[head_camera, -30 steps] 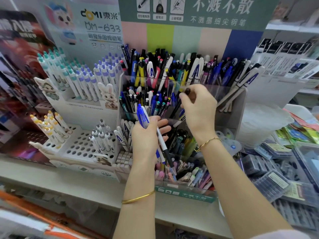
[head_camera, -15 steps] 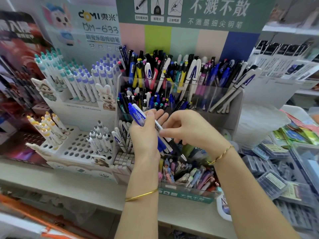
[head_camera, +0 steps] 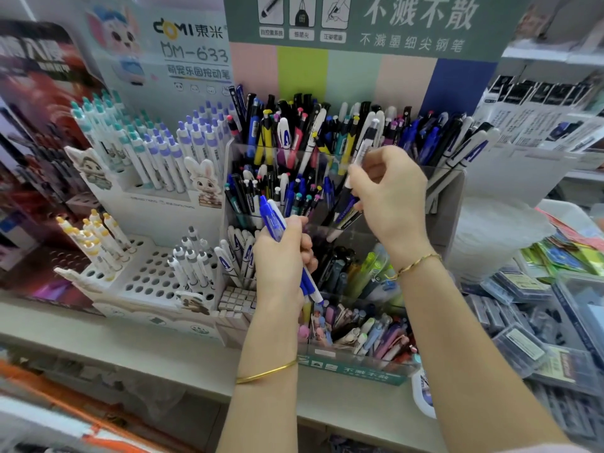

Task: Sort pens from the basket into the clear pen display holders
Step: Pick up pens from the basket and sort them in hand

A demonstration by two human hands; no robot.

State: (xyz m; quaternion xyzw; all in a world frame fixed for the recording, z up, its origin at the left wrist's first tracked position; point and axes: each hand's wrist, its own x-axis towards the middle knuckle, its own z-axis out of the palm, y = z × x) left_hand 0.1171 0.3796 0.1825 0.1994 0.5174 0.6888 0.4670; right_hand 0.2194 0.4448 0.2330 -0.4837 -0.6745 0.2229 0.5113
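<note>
A tiered clear pen display holder (head_camera: 457,188) stands on the shelf, its compartments packed with upright pens. My left hand (head_camera: 281,259) grips a small bunch of blue-and-white pens (head_camera: 273,220) in front of the lower tiers. My right hand (head_camera: 389,194) is raised over the middle tier and pinches one white-and-dark pen (head_camera: 359,155), tilted with its clicker end up. No basket is in view.
A white cardboard display (head_camera: 153,276) with holes and white pens stands to the left. Packaged stationery boxes (head_camera: 523,341) fill the right side. The grey shelf edge (head_camera: 130,348) runs along the front. A green sign rises behind the holder.
My right hand has drawn one pen out of the bunch in my left hand and lifted it up and right over the middle tier. My left hand stayed low with the remaining pens.
</note>
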